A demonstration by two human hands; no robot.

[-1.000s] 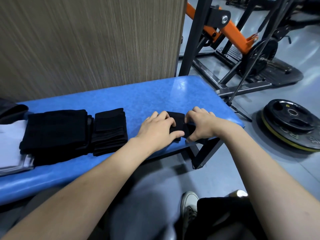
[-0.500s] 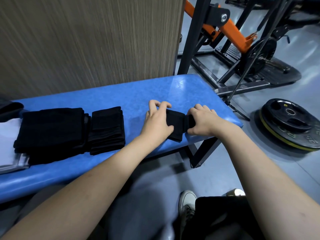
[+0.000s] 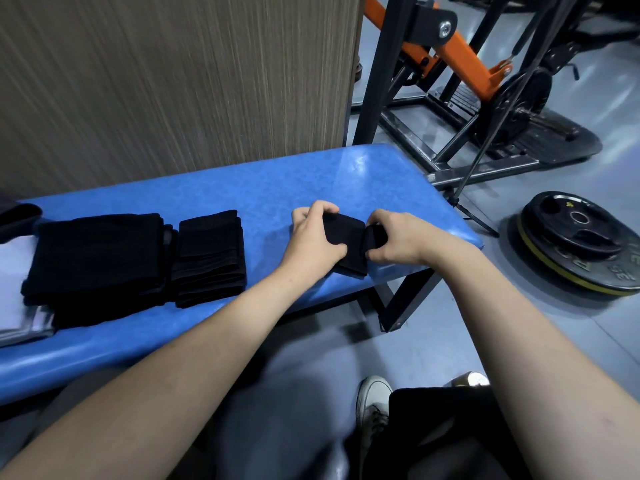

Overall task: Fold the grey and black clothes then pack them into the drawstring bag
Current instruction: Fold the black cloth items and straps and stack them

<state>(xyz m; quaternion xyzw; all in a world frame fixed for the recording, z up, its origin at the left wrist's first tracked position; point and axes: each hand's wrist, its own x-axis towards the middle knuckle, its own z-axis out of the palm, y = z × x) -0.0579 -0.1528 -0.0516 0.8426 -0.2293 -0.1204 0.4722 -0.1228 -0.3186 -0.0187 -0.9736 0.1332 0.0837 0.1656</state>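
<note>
We hold a small black garment (image 3: 346,240) on the blue bench (image 3: 242,202) near its right end; our left hand (image 3: 313,237) grips one end, our right hand (image 3: 398,239) pinches the rolled edge. Soft and light (it likely springs open), so we grip across the folds.

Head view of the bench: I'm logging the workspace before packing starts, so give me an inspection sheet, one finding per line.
Surface: blue padded bench, against a wood-grain panel.
Job's things: small black cloth being folded near the bench's right end; two folded black stacks, larger and smaller, side by side at left. Drawstring bag: cannot tell.
Clutter: white and grey fabric at far left.
Grippers: left hand and right hand both grip the small cloth.
Cables: nothing seen.
Surroundings: weight plates on the floor, orange-armed gym machine behind.
</note>
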